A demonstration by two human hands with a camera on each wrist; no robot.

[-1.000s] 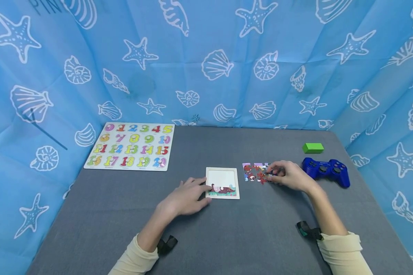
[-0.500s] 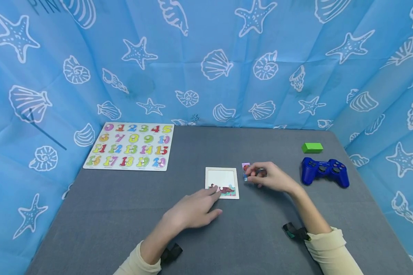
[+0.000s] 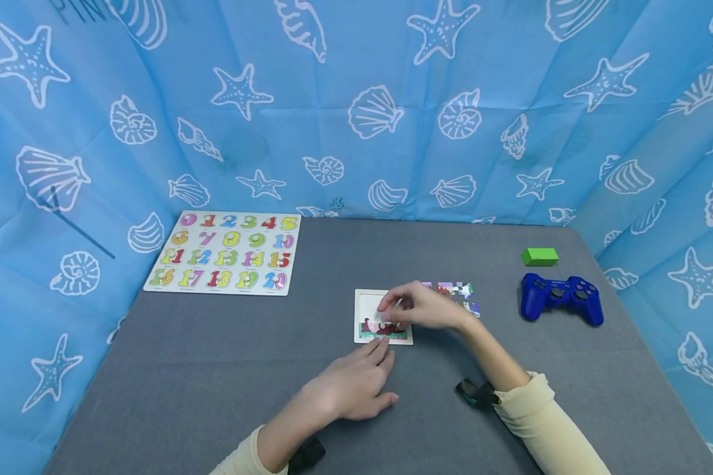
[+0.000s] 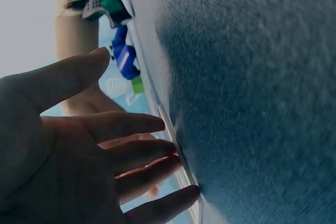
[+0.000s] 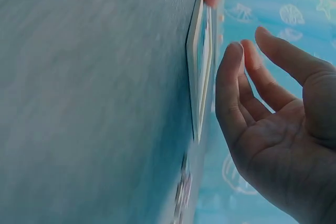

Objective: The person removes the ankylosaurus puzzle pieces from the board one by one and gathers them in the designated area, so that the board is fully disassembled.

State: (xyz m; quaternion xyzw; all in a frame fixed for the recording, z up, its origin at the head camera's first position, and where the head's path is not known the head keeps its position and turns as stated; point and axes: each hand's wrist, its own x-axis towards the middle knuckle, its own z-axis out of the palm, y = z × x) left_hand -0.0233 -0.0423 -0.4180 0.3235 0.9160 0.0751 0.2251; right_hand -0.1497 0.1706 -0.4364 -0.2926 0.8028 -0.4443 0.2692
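Observation:
Inside the head view, a square wooden puzzle tray has a strip of picture pieces along its near side. My right hand hovers above the tray, thumb and fingers brought close in a pinch around a small puzzle piece, mostly hidden by the fingers. In the right wrist view this hand has curled fingers facing the thumb. My left hand lies palm down with fairly straight fingers, fingertips at the tray's near edge. The left wrist view shows those fingers along the tray rim.
Loose puzzle pieces lie right of the tray, partly behind the right hand. A blue game controller and a green block are farther right. A number board sits at the back left, before a blue shell-patterned curtain.
My right hand has moved left from the loose pieces to above the tray. My left hand has slid from the tray's left side to its near edge.

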